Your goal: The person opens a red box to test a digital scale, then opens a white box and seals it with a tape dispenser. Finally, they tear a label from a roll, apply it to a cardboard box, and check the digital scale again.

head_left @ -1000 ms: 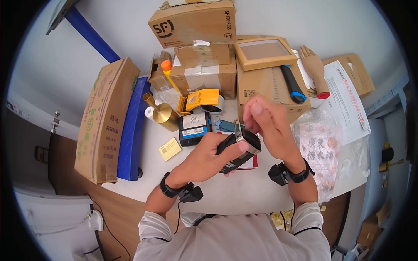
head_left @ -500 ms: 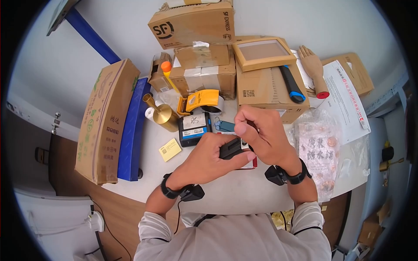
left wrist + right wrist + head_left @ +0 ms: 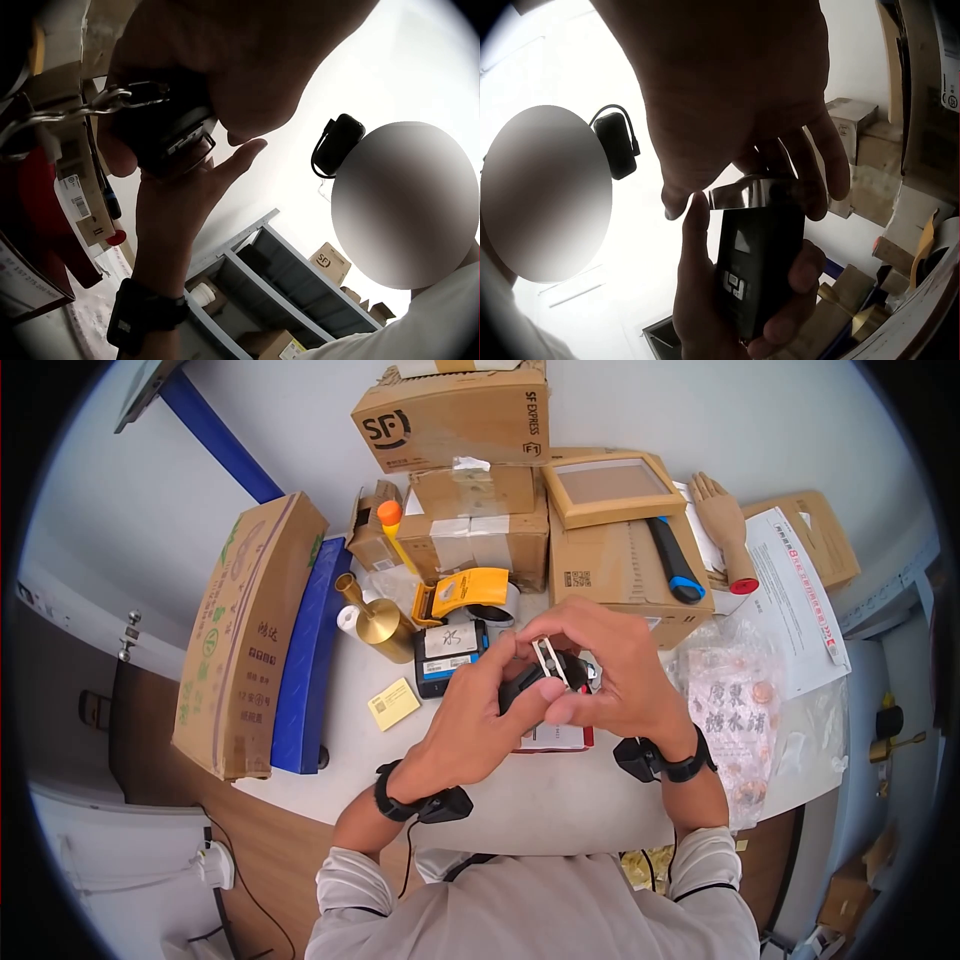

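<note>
steadying the case (image 3: 759,259) near the middle of the head view, the left hand (image 3: 462,718) clamps its body; the right hand (image 3: 632,678) curls round its metal end (image 3: 739,196). working that end seems the step; the next move calls for firm left support.

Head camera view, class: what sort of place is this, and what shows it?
Probably a packing or storage workspace: cardboard boxes are stacked on a table, and the left wrist view shows grey shelves holding more boxes.
</note>
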Tool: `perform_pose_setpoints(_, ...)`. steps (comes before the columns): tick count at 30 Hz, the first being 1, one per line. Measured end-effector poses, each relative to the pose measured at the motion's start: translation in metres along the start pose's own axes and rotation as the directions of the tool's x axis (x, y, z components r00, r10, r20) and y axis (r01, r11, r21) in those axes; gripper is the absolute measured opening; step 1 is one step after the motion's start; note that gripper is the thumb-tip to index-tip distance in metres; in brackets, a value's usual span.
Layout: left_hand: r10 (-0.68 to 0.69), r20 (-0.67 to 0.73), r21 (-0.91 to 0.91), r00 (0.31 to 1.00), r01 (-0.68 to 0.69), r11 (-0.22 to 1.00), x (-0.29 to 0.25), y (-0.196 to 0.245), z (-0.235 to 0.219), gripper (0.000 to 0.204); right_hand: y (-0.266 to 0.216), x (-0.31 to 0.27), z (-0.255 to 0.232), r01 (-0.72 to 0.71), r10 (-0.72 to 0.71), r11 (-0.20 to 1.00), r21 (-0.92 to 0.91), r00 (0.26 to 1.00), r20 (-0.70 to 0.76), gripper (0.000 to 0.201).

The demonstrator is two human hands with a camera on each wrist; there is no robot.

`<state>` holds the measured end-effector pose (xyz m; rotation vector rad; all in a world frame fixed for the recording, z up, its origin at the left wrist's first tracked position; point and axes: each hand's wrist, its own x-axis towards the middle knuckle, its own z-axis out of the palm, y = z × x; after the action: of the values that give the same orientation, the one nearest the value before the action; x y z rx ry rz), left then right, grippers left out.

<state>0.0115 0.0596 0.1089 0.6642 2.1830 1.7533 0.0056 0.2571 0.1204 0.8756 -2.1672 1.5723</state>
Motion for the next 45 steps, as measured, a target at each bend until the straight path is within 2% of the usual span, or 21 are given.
perform_pose_setpoints(2, 0.164, -0.078, -0.064, 0.983, -0.169, 0.983, 0.002, -0.008, 0.002, 0.046, -0.01, 0.005, -0.008, 0.067, -0.037, 0.981, -0.181, 0.986, 0.164, 0.051)
perform_pose_setpoints(3, 0.163, -0.079, -0.065, 0.984, -0.168, 0.984, 0.001, -0.008, -0.002, 0.046, -0.01, 0.004, -0.008, 0.066, -0.036, 0.981, -0.18, 0.986, 0.164, 0.051)
perform_pose_setpoints(5, 0.005, -0.022, -0.077, 1.0, -0.006, 0.997, 0.0, -0.003, -0.011, 0.046, -0.008, 0.003, -0.008, 0.053, -0.023, 0.977, -0.205, 0.989, 0.146, 0.06)
perform_pose_setpoints(8, -0.031, -0.066, -0.103, 0.997, 0.024, 0.994, 0.002, -0.001, -0.011, 0.05, -0.014, 0.001, -0.014, -0.017, 0.058, 0.972, -0.233, 0.984, 0.171, 0.058)
perform_pose_setpoints(12, -0.068, -0.054, -0.142, 0.996, 0.06, 0.988, 0.004, 0.007, -0.011, 0.053, -0.014, 0.001, -0.019, -0.068, 0.099, 0.975, -0.209, 0.986, 0.137, 0.05)
perform_pose_setpoints(14, -0.101, 0.023, -0.158, 0.995, 0.104, 0.982, 0.005, 0.012, -0.012, 0.07, -0.012, 0.001, -0.018, -0.059, 0.08, 0.981, -0.184, 0.991, 0.109, 0.044)
perform_pose_setpoints(15, -0.101, 0.024, -0.158, 0.995, 0.104, 0.982, 0.005, 0.012, -0.012, 0.07, -0.012, 0.0, -0.016, -0.059, 0.08, 0.981, -0.183, 0.991, 0.109, 0.044)
perform_pose_setpoints(18, -0.113, 0.025, -0.188, 0.993, 0.116, 0.975, 0.005, 0.01, -0.013, 0.07, -0.012, 0.001, -0.006, -0.004, 0.013, 0.967, -0.254, 0.999, 0.032, 0.04)
perform_pose_setpoints(20, -0.14, -0.034, -0.212, 0.99, 0.13, 0.969, 0.006, 0.007, -0.014, 0.07, -0.009, 0.002, -0.003, 0.194, -0.241, 0.89, -0.412, 0.969, -0.064, 0.028)
perform_pose_setpoints(23, -0.087, -0.094, -0.136, 0.992, 0.074, 0.988, 0.009, -0.003, -0.014, 0.073, -0.014, 0.0, -0.005, 0.184, -0.247, 0.876, -0.445, 0.965, -0.086, 0.026)
perform_pose_setpoints(27, -0.167, -0.066, -0.191, 0.984, 0.152, 0.97, 0.003, 0.009, -0.015, 0.065, -0.014, 0.001, -0.009, 0.136, -0.195, 0.904, -0.406, 0.975, -0.108, 0.019)
perform_pose_setpoints(29, -0.213, 0.141, -0.207, 0.967, 0.239, 0.949, 0.001, 0.006, -0.021, 0.071, -0.015, 0.001, -0.011, -0.055, 0.023, 0.959, -0.277, 0.993, -0.119, 0.011)
perform_pose_setpoints(32, -0.265, 0.217, -0.247, 0.939, 0.316, 0.916, -0.002, 0.014, -0.02, 0.074, -0.01, 0.001, -0.012, -0.096, 0.085, 0.977, -0.189, 0.994, -0.064, 0.015)
perform_pose_setpoints(35, -0.339, 0.191, -0.246, 0.921, 0.379, 0.892, 0.002, 0.019, -0.016, 0.076, -0.009, 0.001, -0.002, -0.112, 0.106, 0.989, -0.099, 0.992, -0.063, 0.02)
perform_pose_setpoints(39, -0.348, 0.187, -0.253, 0.919, 0.387, 0.887, 0.005, 0.012, -0.015, 0.076, -0.006, 0.002, 0.001, -0.07, 0.065, 0.987, -0.146, 0.997, -0.039, 0.023)
perform_pose_setpoints(41, -0.33, 0.202, -0.201, 0.922, 0.368, 0.908, 0.004, 0.006, -0.016, 0.082, -0.001, 0.0, 0.003, -0.053, 0.053, 0.993, -0.101, 0.999, -0.004, 0.024)
perform_pose_setpoints(45, -0.333, 0.195, -0.194, 0.922, 0.37, 0.909, 0.004, 0.008, -0.016, 0.083, -0.004, 0.0, 0.004, -0.083, 0.085, 0.995, -0.059, 0.996, 0.032, 0.025)
